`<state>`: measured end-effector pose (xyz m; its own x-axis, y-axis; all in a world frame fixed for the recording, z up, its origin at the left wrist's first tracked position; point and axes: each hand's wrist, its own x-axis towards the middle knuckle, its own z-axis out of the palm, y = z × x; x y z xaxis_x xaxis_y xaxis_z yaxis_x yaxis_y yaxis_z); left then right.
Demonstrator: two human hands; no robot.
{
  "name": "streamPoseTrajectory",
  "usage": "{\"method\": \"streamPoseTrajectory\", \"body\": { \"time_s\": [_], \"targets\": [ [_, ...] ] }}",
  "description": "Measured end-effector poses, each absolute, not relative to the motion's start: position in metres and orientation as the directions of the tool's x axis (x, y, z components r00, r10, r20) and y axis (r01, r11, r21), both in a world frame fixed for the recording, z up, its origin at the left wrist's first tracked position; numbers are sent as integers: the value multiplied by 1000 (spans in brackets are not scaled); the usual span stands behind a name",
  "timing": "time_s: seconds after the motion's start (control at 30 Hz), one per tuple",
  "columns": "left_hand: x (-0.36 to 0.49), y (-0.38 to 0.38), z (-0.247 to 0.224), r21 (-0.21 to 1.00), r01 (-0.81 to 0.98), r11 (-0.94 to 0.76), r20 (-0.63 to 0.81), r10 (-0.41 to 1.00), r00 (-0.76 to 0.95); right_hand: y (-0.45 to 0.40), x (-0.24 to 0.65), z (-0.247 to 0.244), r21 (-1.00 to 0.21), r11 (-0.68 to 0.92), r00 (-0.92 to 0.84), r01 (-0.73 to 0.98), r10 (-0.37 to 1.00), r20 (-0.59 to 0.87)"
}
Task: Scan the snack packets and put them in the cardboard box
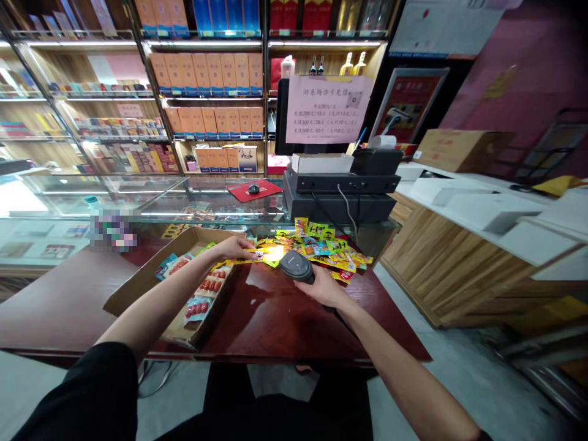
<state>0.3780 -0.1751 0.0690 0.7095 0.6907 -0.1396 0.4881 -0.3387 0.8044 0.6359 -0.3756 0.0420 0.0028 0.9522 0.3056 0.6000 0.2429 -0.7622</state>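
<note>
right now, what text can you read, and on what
Pink sign:
"游乐场办卡充值"
"20元/次"
"充值200元/15次"
"充值300元/28次"
"充值500元/60次"
Too small or blurred: remaining sign text, snack packets, scanner, orange boxes.

Lit shop shelves point(265, 73) are rising beyond a dark red tabletop point(275, 318).
Light strips point(321, 43) are glowing along them, while a glass display case point(160, 197) is running in front; at the right, a white-topped wooden cabinet point(441, 257) is standing on the pale grey floor point(441, 367), with a pink wall point(542, 73) rising behind it.
</note>
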Motion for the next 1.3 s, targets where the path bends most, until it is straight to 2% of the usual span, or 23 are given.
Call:
{"method": "streamPoseTrajectory", "body": {
  "time_s": [0.3, 0.53, 0.67, 0.87, 1.03, 1.3],
  "targets": [
    [344, -187, 93, 822, 531, -207, -168, 802, 573, -367, 622, 50, -754, 241, -17, 611, 957, 291],
    [245, -186, 114, 822, 567, -56, -93, 968, 231, -346, 595, 43, -757, 265, -82, 597, 959, 272],
    [214, -196, 119, 865, 501, -35, -46, 988, 148, -339, 584, 38, -752, 294, -134, 590, 954, 268],
    [235, -200, 117, 851, 523, -47, -71, 977, 202, -339, 585, 37, -751, 279, -117, 598, 958, 263],
    [288, -192, 107, 855, 510, -96, -84, 944, 320, -351, 610, 43, -738, 253, -55, 625, 958, 282],
    [394, -179, 79, 855, 460, -241, -76, 818, 571, -376, 663, 36, -734, 108, 107, 671, 965, 239]
  ]
}}
